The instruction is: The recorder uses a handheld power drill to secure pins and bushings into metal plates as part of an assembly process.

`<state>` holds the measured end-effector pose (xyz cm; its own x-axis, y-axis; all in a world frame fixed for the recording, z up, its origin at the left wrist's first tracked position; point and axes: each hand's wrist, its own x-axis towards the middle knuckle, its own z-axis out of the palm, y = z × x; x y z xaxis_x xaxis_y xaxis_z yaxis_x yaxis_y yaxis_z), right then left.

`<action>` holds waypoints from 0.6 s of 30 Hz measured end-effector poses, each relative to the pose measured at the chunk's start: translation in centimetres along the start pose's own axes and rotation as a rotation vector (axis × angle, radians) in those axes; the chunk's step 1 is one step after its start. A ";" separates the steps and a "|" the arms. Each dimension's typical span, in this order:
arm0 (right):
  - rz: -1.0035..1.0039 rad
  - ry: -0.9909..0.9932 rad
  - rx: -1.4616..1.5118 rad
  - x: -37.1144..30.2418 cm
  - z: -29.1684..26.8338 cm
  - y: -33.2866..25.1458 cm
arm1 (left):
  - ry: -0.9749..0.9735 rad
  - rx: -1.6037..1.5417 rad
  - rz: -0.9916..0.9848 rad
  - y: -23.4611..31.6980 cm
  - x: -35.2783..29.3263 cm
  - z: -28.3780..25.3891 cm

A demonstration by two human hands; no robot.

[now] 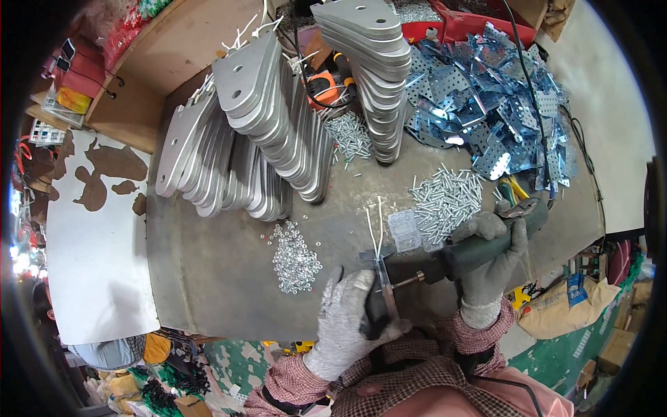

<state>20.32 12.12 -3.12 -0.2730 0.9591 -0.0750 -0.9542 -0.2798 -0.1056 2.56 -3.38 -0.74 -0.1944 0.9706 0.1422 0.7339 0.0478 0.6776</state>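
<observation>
In my gloved left hand (345, 316) is a narrow metal piece (387, 286) with two white wires (375, 233) rising from its far end. The fingers are closed around it, and part of it is hidden by the glove. My gloved right hand (490, 267) grips a dark electric screwdriver (476, 256) lying nearly level. Its bit (410, 280) points left and reaches the side of the metal piece; the contact point is too small to make out. Just beyond the hands are a clear plastic piece (404, 231) and a pile of screws (448, 205).
Nuts (297, 258) lie heaped left of centre. Tall stacks of grey metal plates (260, 104) and a second stack (379, 76) stand behind. Bluish perforated brackets (493, 97) pile up at the far right, near yellow-handled pliers (515, 186). A black cable (531, 83) hangs there.
</observation>
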 end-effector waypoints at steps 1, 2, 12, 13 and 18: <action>0.012 0.003 0.035 -0.2 0.4 0.0 | 0.085 -0.118 -0.018 -0.4 -0.7 -0.1; 0.025 0.006 0.070 -0.2 0.8 0.1 | 0.262 -0.466 -0.169 -1.4 -1.3 0.8; 0.026 0.014 0.094 0.1 0.1 -0.1 | -0.173 0.871 0.122 -3.6 6.6 -5.7; 0.034 0.027 0.095 0.0 0.2 0.0 | -0.172 0.868 0.119 -3.7 6.9 -5.6; 0.004 0.037 0.050 0.2 0.2 -0.3 | -0.048 0.404 -0.002 -3.7 5.7 -4.3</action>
<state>20.48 12.39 -2.86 -0.2729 0.9555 -0.1119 -0.9583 -0.2802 -0.0555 -4.05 0.94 0.63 -0.1727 0.9798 0.1007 0.9321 0.1295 0.3384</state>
